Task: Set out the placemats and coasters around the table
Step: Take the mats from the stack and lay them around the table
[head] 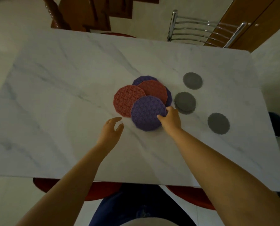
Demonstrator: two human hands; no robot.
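Four round placemats lie in an overlapping heap near the middle of the marble worktop [54,88] — a purple mat [148,113] on top at the front, a pink mat [127,100] to its left, another pink one [154,90] behind, and a second purple one [143,79] mostly covered. The right hand [170,119] pinches the front purple mat's right edge; the left hand [110,130] hovers open beside the heap, touching nothing. Grey coasters [184,102] sit just right of the mats — one pile and two singles apart

Dim indoor light, soft shadows, slight blur, wide-angle edge bending
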